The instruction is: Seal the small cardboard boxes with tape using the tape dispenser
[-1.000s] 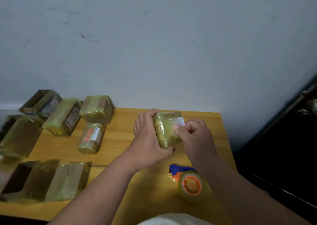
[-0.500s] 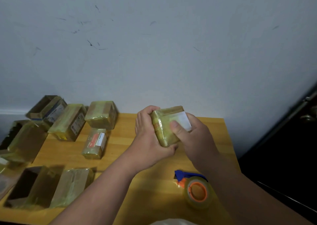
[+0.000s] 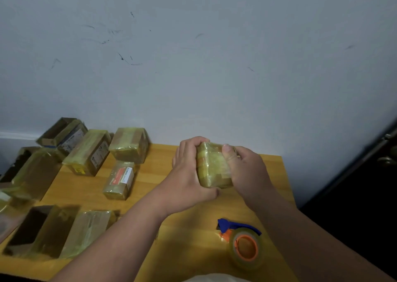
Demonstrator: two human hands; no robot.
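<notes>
I've got the small tape-wrapped cardboard box (image 3: 213, 165) up off the yellow wooden tabletop (image 3: 189, 234), just right of centre frame; my left hand (image 3: 189, 174) wraps its left side, fingers curled over the far top edge and thumb tucked beneath the lower edge; my right hand (image 3: 245, 170) clamps the right side, thumb laid flat across the glossy top face, the other fingers hidden behind the box; both grips are closed on it, neither is free.

The clear tape dispenser with the orange core and blue handle (image 3: 245, 243) lies untouched at lower centre-right, near my right forearm and well apart from the box; the risk I see there is the forearm sweeping back and knocking it toward the tabletop's right edge, which is close.

With the box itself, the film is slick and shiny, so I judge a turn done too fast could let it slide out of the thumb's press; any loose tape end, which I cannot make out from here, could fold and stick to itself or to my thumb, leaving a wrinkle rather than a seal.

At left of frame sit other wrapped cardboard boxes (image 3: 129, 145); setting this one down blind could nudge the small labelled box (image 3: 120, 179), which lies nearest.
</notes>
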